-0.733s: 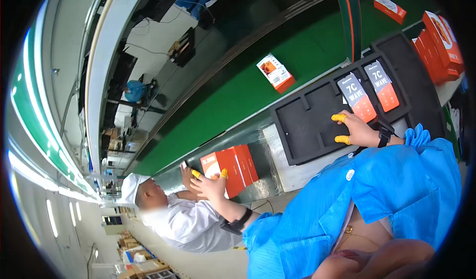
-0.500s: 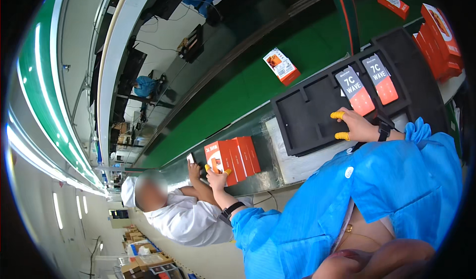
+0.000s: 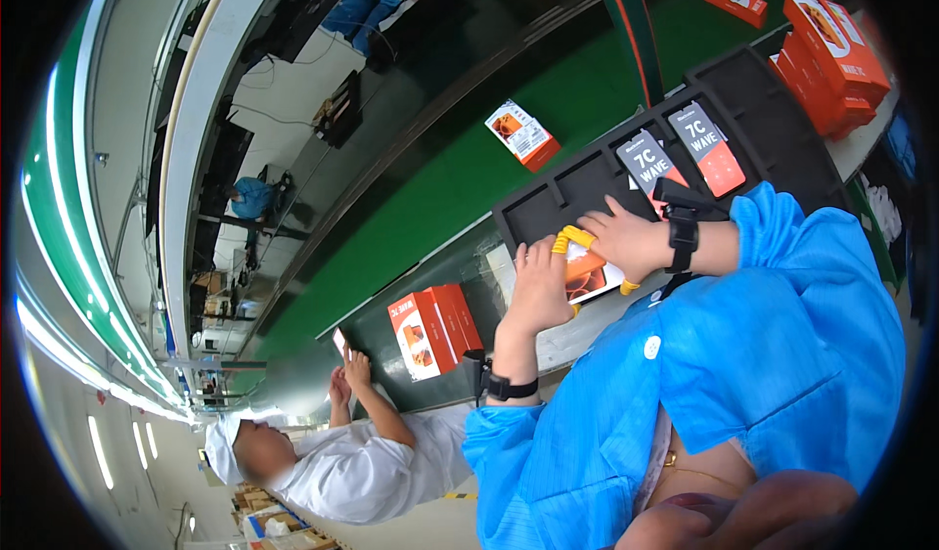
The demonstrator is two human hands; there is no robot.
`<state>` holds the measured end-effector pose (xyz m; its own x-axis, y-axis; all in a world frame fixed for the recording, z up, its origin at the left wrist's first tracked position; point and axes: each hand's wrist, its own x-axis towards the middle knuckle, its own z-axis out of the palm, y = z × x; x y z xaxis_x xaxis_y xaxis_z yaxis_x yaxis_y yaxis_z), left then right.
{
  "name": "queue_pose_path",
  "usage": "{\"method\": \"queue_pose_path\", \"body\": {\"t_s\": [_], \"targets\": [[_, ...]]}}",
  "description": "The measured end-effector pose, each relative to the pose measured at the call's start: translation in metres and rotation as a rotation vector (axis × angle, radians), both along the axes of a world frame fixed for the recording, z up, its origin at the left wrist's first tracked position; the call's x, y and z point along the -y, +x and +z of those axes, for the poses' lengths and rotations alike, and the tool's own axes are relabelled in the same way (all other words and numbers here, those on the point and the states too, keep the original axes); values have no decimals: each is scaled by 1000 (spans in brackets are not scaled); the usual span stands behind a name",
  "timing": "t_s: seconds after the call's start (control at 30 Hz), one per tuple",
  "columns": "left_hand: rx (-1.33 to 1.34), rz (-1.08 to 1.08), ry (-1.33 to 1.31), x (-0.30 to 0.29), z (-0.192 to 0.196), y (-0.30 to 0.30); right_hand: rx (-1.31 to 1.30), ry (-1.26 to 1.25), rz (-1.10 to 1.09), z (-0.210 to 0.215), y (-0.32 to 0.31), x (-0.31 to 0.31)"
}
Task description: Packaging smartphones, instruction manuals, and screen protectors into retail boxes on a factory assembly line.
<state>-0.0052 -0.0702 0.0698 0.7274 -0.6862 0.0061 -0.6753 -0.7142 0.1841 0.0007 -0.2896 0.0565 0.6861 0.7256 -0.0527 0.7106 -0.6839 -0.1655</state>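
Note:
My left hand (image 3: 538,286) and my right hand (image 3: 626,241) are both closed on a small orange-and-white phone box (image 3: 595,282). Yellow finger cots cover some of my fingertips, which meet at the box's upper edge. Part of the box is hidden behind my fingers. It is held over the near edge of a black compartment tray (image 3: 528,220). Two phones in grey-and-orange wrap, a nearer phone (image 3: 646,163) and a farther-right phone (image 3: 706,149), lie in the tray beyond my right hand.
Several orange phone boxes (image 3: 430,330) stand at the left beside a co-worker in white (image 3: 372,467), whose hands hold a small phone-like object (image 3: 340,342). Another box (image 3: 523,136) lies on the green belt (image 3: 430,188). More boxes (image 3: 831,66) are stacked at right. A green post (image 3: 628,37) rises beyond the tray.
My left hand has taken a box from the row at the left and brought it right to the tray. My right hand has moved left and closed on it. The view has shifted slightly.

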Motion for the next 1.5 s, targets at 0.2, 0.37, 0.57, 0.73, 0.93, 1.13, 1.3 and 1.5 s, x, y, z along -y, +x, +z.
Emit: {"method": "queue_pose_path", "body": {"t_s": [0.2, 0.37, 0.57, 0.73, 0.93, 1.13, 1.3, 1.5], "targets": [[51, 396, -784, -17, -61, 7, -367, 493, -304, -13, 5, 24], [-872, 366, -1849, 15, -111, -1, -477, 846, -504, -25, 0, 24], [-1002, 321, -1818, 34, -134, 10, -597, 866, -529, -26, 1, 25], [-1116, 300, -1931, 29, -151, 13, -547, 865, -506, -23, 5, 26], [-1051, 284, -1970, 37, -155, 9, -470, 830, -489, 1, 8, 25], [-1039, 248, -1937, 45, -143, 5, -388, 829, -483, 1, 10, 27], [-995, 296, -1955, 49, -132, -3, -421, 806, -412, 15, 12, 29], [-1080, 286, -2042, 36, -159, 5, -414, 807, -453, 28, 14, 36]]}}
